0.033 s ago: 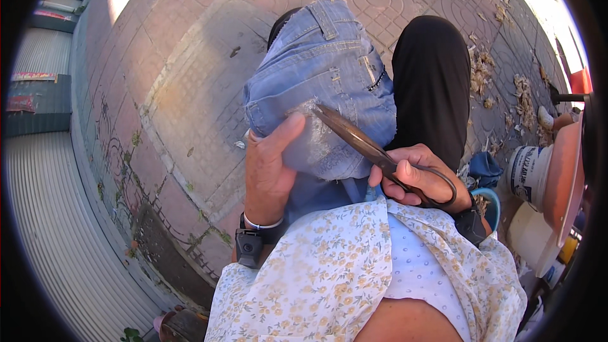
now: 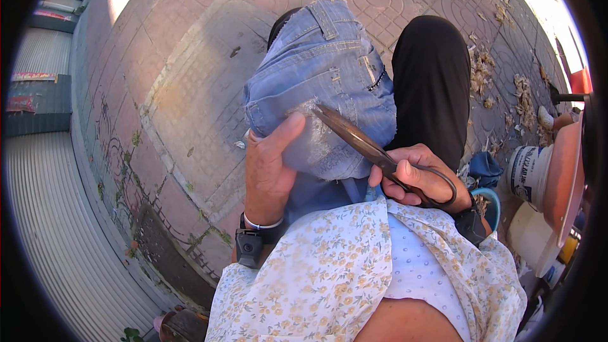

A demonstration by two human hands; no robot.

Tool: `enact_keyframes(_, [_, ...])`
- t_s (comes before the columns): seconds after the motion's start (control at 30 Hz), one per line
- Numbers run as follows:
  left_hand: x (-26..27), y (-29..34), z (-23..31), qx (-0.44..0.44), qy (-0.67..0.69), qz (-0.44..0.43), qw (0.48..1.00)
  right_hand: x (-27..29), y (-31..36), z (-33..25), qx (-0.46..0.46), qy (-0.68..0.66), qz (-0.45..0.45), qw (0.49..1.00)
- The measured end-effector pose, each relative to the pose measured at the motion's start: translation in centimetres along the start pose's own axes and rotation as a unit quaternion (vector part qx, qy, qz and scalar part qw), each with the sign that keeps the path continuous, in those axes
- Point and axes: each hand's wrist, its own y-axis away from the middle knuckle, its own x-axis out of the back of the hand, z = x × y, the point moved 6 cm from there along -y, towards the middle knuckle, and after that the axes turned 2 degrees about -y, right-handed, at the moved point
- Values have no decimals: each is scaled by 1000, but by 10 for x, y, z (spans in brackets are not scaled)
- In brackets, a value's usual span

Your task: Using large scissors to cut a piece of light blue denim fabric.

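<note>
Blue denim jeans lie bunched over my left thigh, with a belt loop, seams and a short dark beaded trim showing. A whitish frayed patch faces up on them. My left hand grips the denim at the patch's left side, thumb on top and fingers hidden beneath. In my right hand is a pair of dark, worn scissors, with fingers at the handle loops. The blades look nearly closed and lie slantwise over the cloth, tips at the upper edge of the frayed patch, close to my left thumb.
My right knee in black trousers stands beside the jeans. Dry husk-like scraps litter the paving at right. A white printed bucket, a pinkish basin and a blue tub crowd the right side. Ribbed shutters line the left.
</note>
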Motion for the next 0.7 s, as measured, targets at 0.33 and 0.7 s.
enact_keyframes(0.33, [-6,4,1,12,2,2,1000,-7,-16,3,44,36,-11,998])
enact_keyframes(0.7, [-1,5,-1,5,-10,7,1000,2,-7,-18,66,15,37,997])
